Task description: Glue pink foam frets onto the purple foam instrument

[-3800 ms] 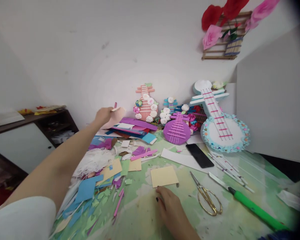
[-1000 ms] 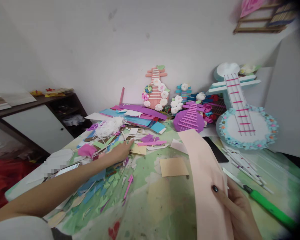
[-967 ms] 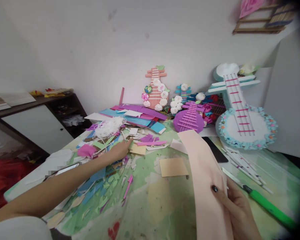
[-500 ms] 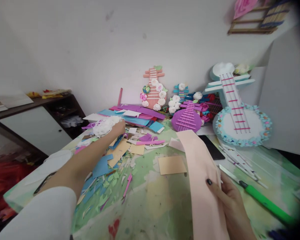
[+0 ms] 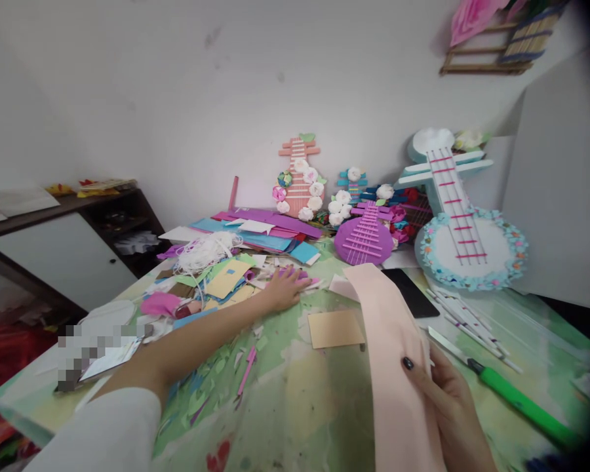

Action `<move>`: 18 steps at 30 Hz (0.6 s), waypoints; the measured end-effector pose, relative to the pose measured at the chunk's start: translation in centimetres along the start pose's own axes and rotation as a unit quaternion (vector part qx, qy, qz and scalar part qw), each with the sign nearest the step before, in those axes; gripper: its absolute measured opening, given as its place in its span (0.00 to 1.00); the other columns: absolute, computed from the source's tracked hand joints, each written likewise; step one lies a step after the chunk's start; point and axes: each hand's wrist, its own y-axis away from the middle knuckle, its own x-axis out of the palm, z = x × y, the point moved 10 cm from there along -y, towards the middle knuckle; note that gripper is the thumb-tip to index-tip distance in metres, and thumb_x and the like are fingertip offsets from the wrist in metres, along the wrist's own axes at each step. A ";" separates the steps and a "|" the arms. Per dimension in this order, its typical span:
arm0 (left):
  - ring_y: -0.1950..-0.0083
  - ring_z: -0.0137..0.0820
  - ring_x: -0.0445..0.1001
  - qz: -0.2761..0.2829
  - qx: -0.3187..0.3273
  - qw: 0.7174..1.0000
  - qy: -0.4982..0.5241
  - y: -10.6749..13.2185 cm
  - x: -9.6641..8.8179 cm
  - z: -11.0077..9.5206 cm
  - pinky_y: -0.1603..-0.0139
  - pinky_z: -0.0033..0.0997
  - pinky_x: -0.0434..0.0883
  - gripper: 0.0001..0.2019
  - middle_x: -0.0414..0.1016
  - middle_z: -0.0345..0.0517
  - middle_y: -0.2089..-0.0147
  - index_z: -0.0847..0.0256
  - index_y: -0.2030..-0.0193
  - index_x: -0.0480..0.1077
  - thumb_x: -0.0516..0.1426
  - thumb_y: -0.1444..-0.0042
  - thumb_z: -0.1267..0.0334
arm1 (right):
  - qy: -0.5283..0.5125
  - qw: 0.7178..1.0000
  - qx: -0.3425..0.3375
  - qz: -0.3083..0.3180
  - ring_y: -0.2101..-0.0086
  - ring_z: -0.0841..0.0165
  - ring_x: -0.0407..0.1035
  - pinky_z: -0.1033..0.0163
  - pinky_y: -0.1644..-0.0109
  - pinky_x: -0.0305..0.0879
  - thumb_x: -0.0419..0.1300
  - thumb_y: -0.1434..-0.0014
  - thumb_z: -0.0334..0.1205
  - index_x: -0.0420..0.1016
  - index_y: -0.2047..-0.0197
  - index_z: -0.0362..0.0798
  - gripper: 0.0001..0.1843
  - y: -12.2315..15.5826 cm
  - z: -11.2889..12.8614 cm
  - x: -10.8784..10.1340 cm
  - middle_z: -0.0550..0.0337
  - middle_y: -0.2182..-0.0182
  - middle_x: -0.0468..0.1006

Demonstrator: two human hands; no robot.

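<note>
My left hand [image 5: 284, 290] lies palm down on the purple paper scraps [image 5: 302, 275] in the middle of the table, fingers spread. Beyond my left forearm sits a tangle of white string [image 5: 209, 252], with a yellow card piece [image 5: 229, 278] beside it. My right hand [image 5: 447, 393] grips a long, curved pale pink paper strip [image 5: 393, 367], the thumb pressed on its face and the fingers behind it. Left of the strip, a tan card [image 5: 335, 329] rests flat. A green-handled knife [image 5: 521, 400] with its blade out lies just right of my right hand.
Paper lute-shaped crafts stand at the back: a coral one [image 5: 299, 180], a purple one [image 5: 364, 236] and a large white-and-blue one [image 5: 467, 242]. Stacked coloured sheets [image 5: 270, 229], a black tablet-like slab [image 5: 413, 295], white sticks [image 5: 472, 328] and a phone [image 5: 113, 354] share the table.
My left hand has moved right and nearer, from the white string to the purple scraps, its fingers now spread. My right hand still holds the pink strip in about the same place.
</note>
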 end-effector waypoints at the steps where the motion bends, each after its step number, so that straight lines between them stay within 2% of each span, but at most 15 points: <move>1: 0.35 0.49 0.56 0.000 -0.013 1.000 -0.005 -0.2 0.2 0.8 0.40 0.59 0.56 0.27 0.61 0.53 0.37 0.45 0.34 0.53 0.49 0.41 0.63 | -0.003 1.000 0.000 -0.003 0.63 0.56 0.77 0.60 0.66 0.74 0.70 0.55 0.44 0.70 0.45 0.53 0.33 0.0 0.0 0.0 0.52 0.53 0.79; 3: 0.39 0.48 0.62 0.001 -0.039 0.999 -0.015 -0.5 0.5 2.7 0.44 0.58 0.62 0.26 0.64 0.58 0.40 0.53 0.35 0.55 0.47 0.41 0.69 | -0.017 1.000 0.001 -0.006 0.63 0.56 0.77 0.59 0.65 0.74 0.70 0.56 0.44 0.70 0.44 0.52 0.34 0.0 0.0 -0.1 0.51 0.55 0.80; 6: 0.42 0.47 0.65 0.002 -0.053 0.998 -0.030 -0.7 0.7 5.2 0.47 0.53 0.66 0.24 0.63 0.58 0.39 0.58 0.39 0.61 0.50 0.44 0.73 | -0.030 1.000 0.007 -0.001 0.61 0.55 0.77 0.60 0.65 0.74 0.70 0.56 0.43 0.69 0.44 0.51 0.34 -0.2 -0.3 -0.1 0.50 0.54 0.79; 12: 0.43 0.46 0.66 -0.013 -0.076 0.996 -0.039 -1.0 1.0 7.8 0.49 0.47 0.69 0.16 0.53 0.56 0.32 0.64 0.53 0.73 0.50 0.45 0.76 | -0.019 1.000 0.019 0.007 0.63 0.56 0.77 0.62 0.68 0.73 0.71 0.58 0.43 0.70 0.45 0.51 0.35 -0.5 -0.8 -0.4 0.51 0.55 0.79; 15: 0.40 0.50 0.62 -0.032 -0.101 0.994 -0.026 -1.0 1.3 9.0 0.47 0.49 0.67 0.17 0.50 0.56 0.30 0.65 0.52 0.73 0.51 0.46 0.77 | -0.027 1.000 0.010 -0.005 0.65 0.56 0.77 0.63 0.70 0.73 0.71 0.58 0.44 0.70 0.44 0.51 0.36 -0.5 -0.6 -0.5 0.50 0.55 0.80; 18: 0.38 0.47 0.62 -0.047 -0.123 0.991 0.004 -0.8 1.3 10.9 0.45 0.48 0.66 0.17 0.55 0.59 0.33 0.65 0.47 0.70 0.51 0.42 0.73 | -0.019 1.000 0.006 -0.015 0.66 0.58 0.77 0.63 0.70 0.72 0.71 0.59 0.43 0.71 0.45 0.52 0.36 -0.3 -0.4 -0.5 0.52 0.56 0.80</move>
